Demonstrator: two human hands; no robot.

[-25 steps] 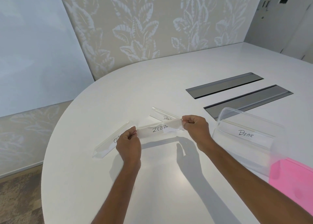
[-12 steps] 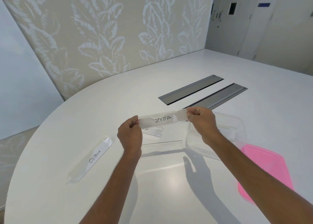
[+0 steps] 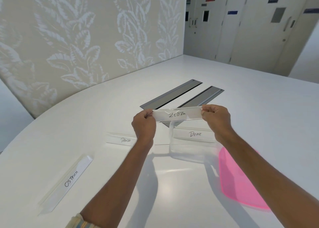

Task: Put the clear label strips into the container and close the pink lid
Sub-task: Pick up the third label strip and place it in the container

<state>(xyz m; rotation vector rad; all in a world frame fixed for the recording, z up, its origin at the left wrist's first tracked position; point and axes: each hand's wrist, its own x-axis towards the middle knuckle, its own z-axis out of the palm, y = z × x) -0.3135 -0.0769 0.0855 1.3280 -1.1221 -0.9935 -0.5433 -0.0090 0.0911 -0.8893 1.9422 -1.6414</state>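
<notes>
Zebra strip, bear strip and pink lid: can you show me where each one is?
ZEBRA strip [image 3: 177,114]: head view, on the written word at its middle.
BEAR strip [image 3: 194,134]: head view, on its written word.
pink lid [image 3: 231,179]: head view, on the bare flat top.

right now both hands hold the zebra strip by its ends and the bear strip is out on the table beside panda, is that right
Not quite: in the head view the BEAR strip already lies inside the clear container. The left hand and right hand do hold the ZEBRA strip by its ends.
</notes>
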